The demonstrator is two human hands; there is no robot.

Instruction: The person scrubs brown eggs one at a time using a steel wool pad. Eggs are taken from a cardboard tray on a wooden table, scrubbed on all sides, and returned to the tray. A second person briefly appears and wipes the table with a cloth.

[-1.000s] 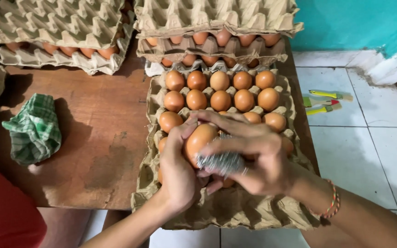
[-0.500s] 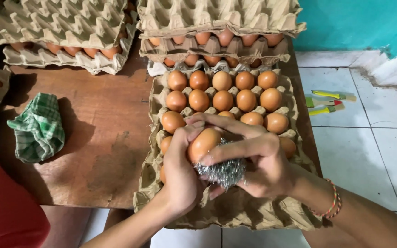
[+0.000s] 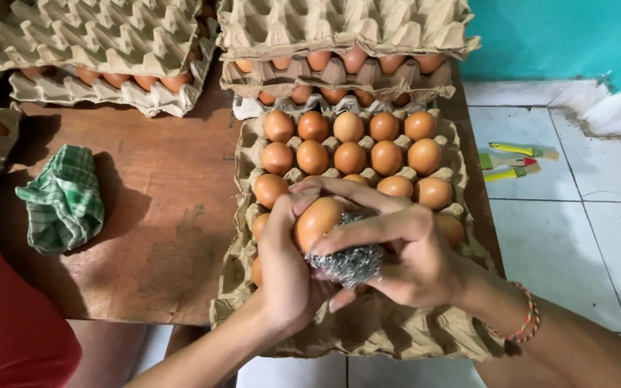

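The left hand [image 3: 285, 269] is curled around a brown egg [image 3: 318, 221], fingers wrapped over its left side and thumb toward the top. The right hand [image 3: 404, 251] is closed on a wad of steel wool [image 3: 346, 262], pressing it against the egg's lower right side, with the index finger laid across the egg just above the wad. Both hands meet over the near half of an open cardboard egg tray [image 3: 368, 330], so the egg is held just above the tray's middle rows.

Compared with half a second ago, the steel wool sits in much the same place under the egg, and the egg shows a little more of its upper face; a second ago the wad was lower and farther to the right, partly tucked under the right fingers. The hands have barely shifted over the tray.

Around them, the tray holds brown eggs in its far rows, and a few show beside the left hand. Beyond it stand stacked trays of eggs [image 3: 339, 50], with another stack [image 3: 102, 50] to the far left. The tray lies on a wooden table [image 3: 167, 237], where a green checked cloth [image 3: 62, 201] lies crumpled, well apart from the hands. On the white tiled floor [image 3: 576, 244] to the right lie small coloured brushes [image 3: 515, 162]. A braided bracelet [image 3: 526, 323] circles the right wrist.
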